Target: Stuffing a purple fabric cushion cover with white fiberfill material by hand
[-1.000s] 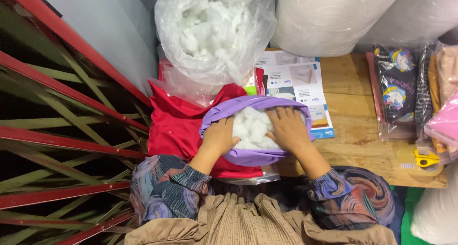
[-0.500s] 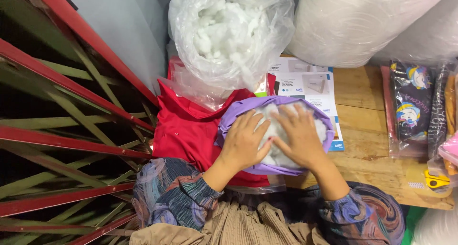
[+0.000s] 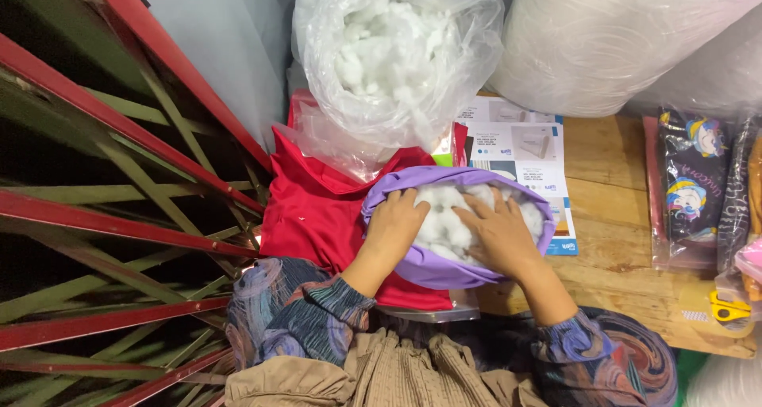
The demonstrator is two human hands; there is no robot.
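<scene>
A purple fabric cover [image 3: 444, 269] lies open on a red cloth [image 3: 313, 216], filled with white fluffy stuffing [image 3: 444, 220]. My left hand [image 3: 394, 226] rests on the cover's left rim, its fingers pressing into the stuffing. On the right half of the stuffing, my right hand [image 3: 500, 234] lies flat with fingers spread, pushing it down. Neither hand grips anything. Just behind, a clear plastic bag [image 3: 397, 58] stands full of the same white stuffing.
Red and green metal bars [image 3: 119, 216] fill the left side. Printed paper sheets [image 3: 532, 153] lie on the wooden table [image 3: 611, 248]. Large white wrapped rolls [image 3: 619, 34] stand behind. Packaged fabric items [image 3: 690, 185] and a yellow tape dispenser [image 3: 726, 305] sit at right.
My left hand has slid from the middle of the stuffing back to the cover's left rim. My right hand stays pressed on the stuffing, shifted a little lower.
</scene>
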